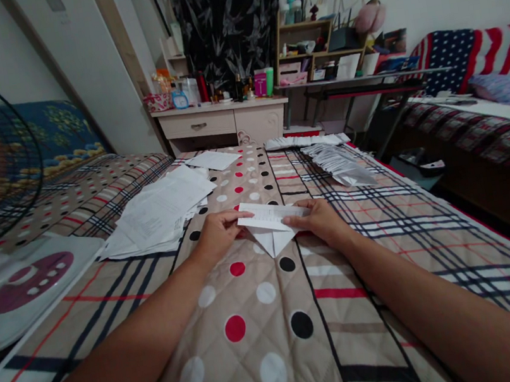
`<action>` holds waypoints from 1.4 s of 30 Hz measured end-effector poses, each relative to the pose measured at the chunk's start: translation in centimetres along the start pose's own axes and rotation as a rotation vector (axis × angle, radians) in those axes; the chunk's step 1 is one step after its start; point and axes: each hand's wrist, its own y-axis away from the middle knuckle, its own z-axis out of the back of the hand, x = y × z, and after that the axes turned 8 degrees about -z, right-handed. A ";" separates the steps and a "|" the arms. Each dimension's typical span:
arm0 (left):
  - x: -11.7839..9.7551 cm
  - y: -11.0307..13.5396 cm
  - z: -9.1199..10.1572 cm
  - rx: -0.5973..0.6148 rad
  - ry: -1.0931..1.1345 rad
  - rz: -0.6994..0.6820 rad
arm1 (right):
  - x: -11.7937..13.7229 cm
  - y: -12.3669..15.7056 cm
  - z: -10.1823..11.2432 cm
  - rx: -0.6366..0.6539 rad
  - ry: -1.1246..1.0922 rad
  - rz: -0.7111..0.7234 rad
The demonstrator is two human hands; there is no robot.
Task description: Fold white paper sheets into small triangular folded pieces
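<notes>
Folded printed paper [258,214] over polka-dot quilt [268,326], pointed edge toward wearer; left hand [218,236] pinches its left end, right hand [320,219] its right. Left of the paper: printed sheets [162,208], quilt between. Right, farther: folded papers [338,164] near quilt's right edge

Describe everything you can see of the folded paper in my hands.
The folded paper is white, with faint, unreadable print on a flat band across its top. Below the band, a triangular point aims back toward you. Your left hand pinches its left end, your right hand its right. Whether it touches the patterned bedspread is unclear.
</notes>
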 end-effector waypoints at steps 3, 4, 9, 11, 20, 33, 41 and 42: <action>0.1 0.0 -0.3 -0.012 0.065 0.080 | 0.6 0.2 -0.1 -0.070 0.152 0.064; 0.2 0.0 -0.3 -0.008 0.084 0.106 | 0.8 0.3 -0.1 -0.113 0.232 0.099; 1.3 -0.1 -0.3 0.023 0.069 0.159 | 1.5 0.7 -0.5 -0.266 0.751 0.299; 1.4 -0.1 -0.3 0.023 0.045 0.173 | 1.7 0.9 -0.8 -0.284 0.894 0.431; 0.6 -0.2 -0.4 -0.001 0.067 0.269 | 1.7 1.7 -2.9 0.067 0.963 0.684; 0.4 -0.4 0.4 0.036 0.159 0.324 | 1.9 1.9 -3.1 0.075 1.029 0.685; 0.7 -0.3 0.0 0.021 0.087 0.276 | 1.6 1.9 -3.0 0.060 0.987 0.673; 0.8 -0.3 -0.2 0.008 0.083 0.268 | 1.5 1.9 -3.0 0.047 0.957 0.664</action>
